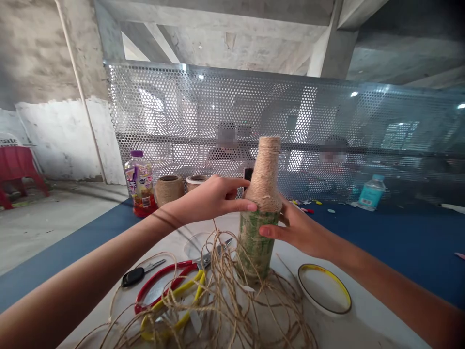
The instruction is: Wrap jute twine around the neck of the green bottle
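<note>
Both bare arms come in from the lower corners of the view, the left arm (83, 261) from the lower left and the right arm (392, 276) from the lower right, and they meet near the middle. The left hand (214, 198) is raised higher — its thumb lies forward and the fingers curl above it, with a thin dark band (167, 217) at the wrist. The right hand (301, 232) sits a little lower, with the thumb pointing inward and the fingers bent up behind — both hands are closed in a firm grip.
</note>
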{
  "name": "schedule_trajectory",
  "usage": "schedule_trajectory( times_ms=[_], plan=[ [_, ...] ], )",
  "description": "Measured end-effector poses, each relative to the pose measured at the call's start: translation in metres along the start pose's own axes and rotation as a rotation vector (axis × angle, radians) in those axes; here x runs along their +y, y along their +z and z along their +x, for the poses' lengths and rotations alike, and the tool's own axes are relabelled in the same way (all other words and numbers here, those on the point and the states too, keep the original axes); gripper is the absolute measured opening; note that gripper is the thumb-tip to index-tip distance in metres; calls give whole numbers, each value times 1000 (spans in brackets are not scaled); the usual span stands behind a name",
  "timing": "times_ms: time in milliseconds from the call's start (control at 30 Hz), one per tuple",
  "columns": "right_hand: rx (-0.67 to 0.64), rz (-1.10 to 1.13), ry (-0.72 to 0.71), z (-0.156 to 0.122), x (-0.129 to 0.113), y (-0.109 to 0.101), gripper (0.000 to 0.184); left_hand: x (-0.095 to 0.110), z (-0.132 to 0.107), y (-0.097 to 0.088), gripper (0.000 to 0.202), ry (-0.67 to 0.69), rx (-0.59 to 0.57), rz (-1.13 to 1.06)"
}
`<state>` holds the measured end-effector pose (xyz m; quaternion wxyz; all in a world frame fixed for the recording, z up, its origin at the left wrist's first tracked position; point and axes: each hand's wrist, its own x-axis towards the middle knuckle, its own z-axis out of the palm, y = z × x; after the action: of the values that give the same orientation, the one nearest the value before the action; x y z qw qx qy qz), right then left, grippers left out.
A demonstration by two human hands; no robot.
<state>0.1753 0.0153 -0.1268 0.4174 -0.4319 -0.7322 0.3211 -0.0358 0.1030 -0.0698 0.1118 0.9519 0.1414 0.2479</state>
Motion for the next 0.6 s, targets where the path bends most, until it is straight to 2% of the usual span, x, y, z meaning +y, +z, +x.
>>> schedule_trajectory(
  times_ms=[100,200,233,300,400,467,600],
  plan=[
    [-92,80,-3,0,1,-4,66,-4,1,3,42,1,-63,-67],
    [-159,52,-24,0,-1,-8,72,-6,2,4,44,-22,-42,-52],
    [-141,-20,-24,0,-3,-8,76,-5,2,4,45,-32,-31,-39],
    [-15,-225,-15,-1,-5,-4,84,-3,2,4,47,-51,-11,-13],
    [191,-391,-22,-4,-8,7,78,4,2,6,49,-69,27,51],
    [202,-331,0,-5,-8,13,68,8,1,8,51,-75,52,93],
    [59,-110,12,-4,-4,9,64,8,1,7,49,-39,64,74]
  ],
)
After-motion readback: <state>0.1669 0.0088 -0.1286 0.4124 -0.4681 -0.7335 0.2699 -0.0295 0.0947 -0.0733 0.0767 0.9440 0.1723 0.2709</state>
